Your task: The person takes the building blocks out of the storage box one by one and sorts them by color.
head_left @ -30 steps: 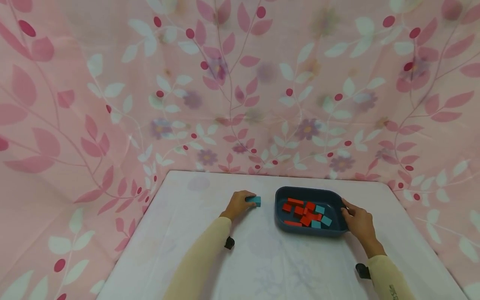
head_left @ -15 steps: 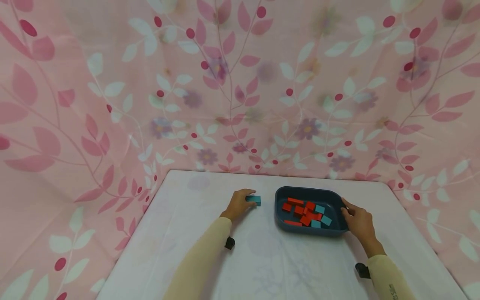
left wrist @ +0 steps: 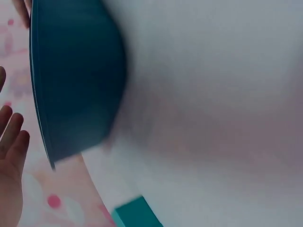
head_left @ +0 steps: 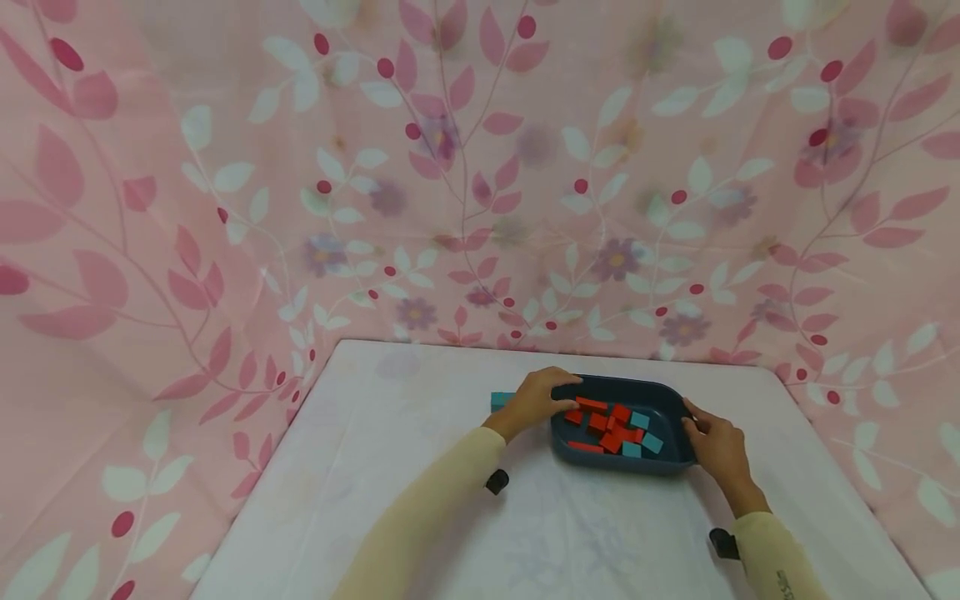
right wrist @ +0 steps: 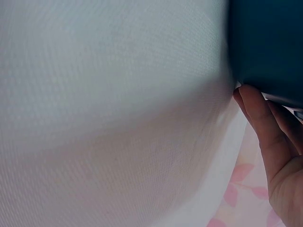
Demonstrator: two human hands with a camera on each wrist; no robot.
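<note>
A dark blue rectangular tub (head_left: pixel 626 467) stands on the table with several red blocks (head_left: pixel 597 422) and blue blocks (head_left: pixel 652 442) inside. My left hand (head_left: pixel 534 398) reaches over the tub's left rim, fingers extended near the red blocks, holding nothing. In the left wrist view, those fingers (left wrist: pixel 14 137) spread apart beside the tub's wall (left wrist: pixel 78 80). Behind that hand on the table lies a blue block (head_left: pixel 501 401), partly hidden by it. My right hand (head_left: pixel 722 446) grips the tub's right end; its fingers (right wrist: pixel 258 111) press against the wall from outside.
A white cloth covers the table (head_left: pixel 360 417). Pink floral fabric (head_left: pixel 480 208) hangs behind it and along both sides. A small dark camera (head_left: pixel 497 481) hangs at the left wrist, another (head_left: pixel 723 543) at the right.
My left hand has let go of the blue block, leaving it on the table, and moved right to the tub's left rim. The right hand and the tub stay in place.
</note>
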